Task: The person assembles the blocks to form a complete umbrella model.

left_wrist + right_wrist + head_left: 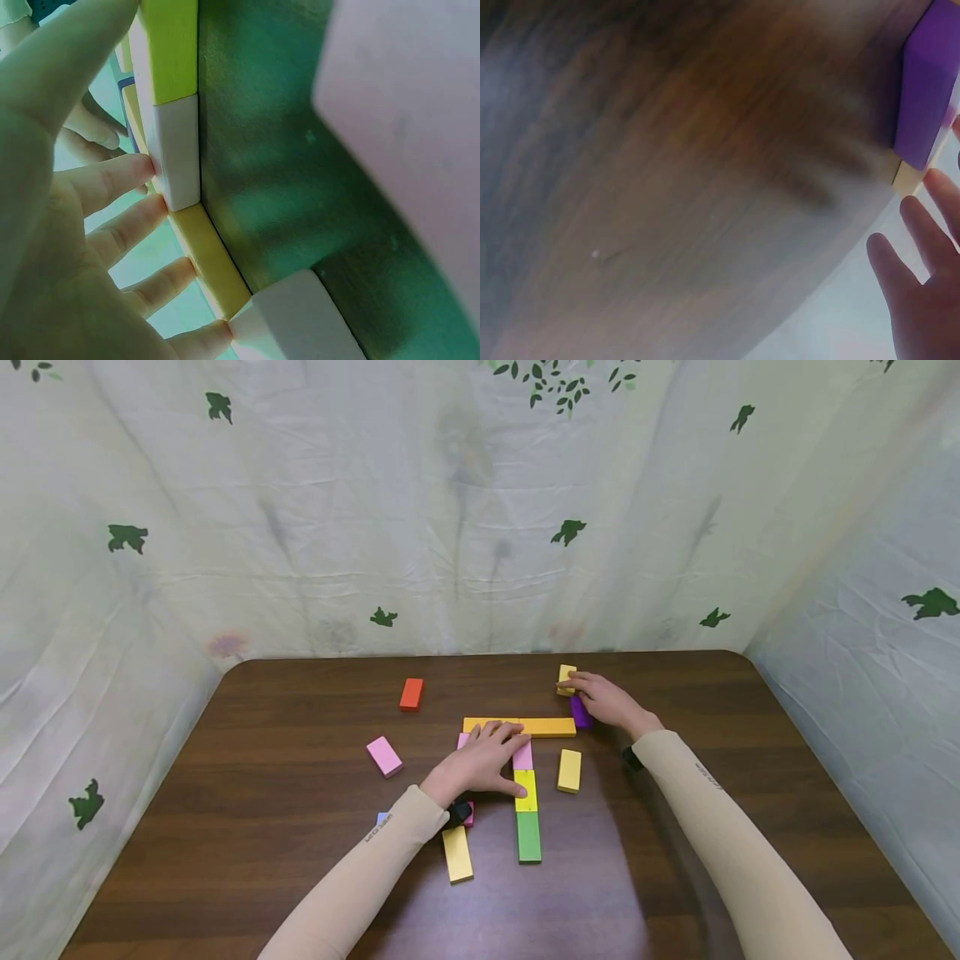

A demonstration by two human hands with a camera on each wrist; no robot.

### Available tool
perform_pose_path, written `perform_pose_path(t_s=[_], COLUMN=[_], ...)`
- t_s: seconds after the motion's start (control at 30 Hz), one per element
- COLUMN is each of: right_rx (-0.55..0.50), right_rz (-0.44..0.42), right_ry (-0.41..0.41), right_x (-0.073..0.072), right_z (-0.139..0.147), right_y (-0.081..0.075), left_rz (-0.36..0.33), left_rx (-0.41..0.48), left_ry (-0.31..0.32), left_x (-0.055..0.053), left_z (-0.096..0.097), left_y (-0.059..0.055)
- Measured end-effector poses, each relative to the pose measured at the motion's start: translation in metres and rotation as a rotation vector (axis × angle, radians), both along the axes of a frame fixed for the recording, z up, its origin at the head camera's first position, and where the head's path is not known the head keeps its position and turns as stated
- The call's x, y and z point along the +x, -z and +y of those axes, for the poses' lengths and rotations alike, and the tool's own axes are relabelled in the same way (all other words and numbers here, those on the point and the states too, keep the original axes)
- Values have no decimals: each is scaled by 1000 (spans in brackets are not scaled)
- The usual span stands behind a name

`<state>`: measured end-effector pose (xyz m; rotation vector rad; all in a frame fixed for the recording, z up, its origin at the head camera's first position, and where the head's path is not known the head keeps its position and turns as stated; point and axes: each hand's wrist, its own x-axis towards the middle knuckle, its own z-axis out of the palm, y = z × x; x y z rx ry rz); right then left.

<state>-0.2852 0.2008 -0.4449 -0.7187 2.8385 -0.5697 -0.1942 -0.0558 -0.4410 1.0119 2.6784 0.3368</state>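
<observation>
On the table, wooden blocks lie end to end: orange blocks (549, 727) across the far side, then a pink block (522, 758), a yellow block (529, 781) and a green block (528, 838) coming towards me. My left hand (480, 766) spreads over this row, its thumb beside the yellow block. In the left wrist view its straight fingertips touch the pink and orange blocks. My right hand (609, 700) reaches to the far right, fingers extended over a pale yellow block (566, 688). That block adjoins a purple block (579, 713) at the orange row's right end.
Loose blocks lie about: a red one (411, 694), a pink one (384, 756), a pale yellow one (569, 771) to the right and another pale yellow block (458, 857) nearer me. Blue and magenta blocks show partly behind my left wrist. A patterned curtain (465, 568) hangs beyond the brown table (225, 827).
</observation>
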Motion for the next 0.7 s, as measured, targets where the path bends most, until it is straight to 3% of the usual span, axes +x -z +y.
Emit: perform_pose_path(t_s=[0.3,0.7], right_rx=[-54,-35], right_rz=[26,29], right_ry=[-16,21], right_x=[0,3], right_z=[3,6], right_y=[1,1], left_rz=[-11,-7], left_rx=[4,4], left_ry=[-5,2], left_x=[0,0], left_z=[0,-1], left_y=[1,1])
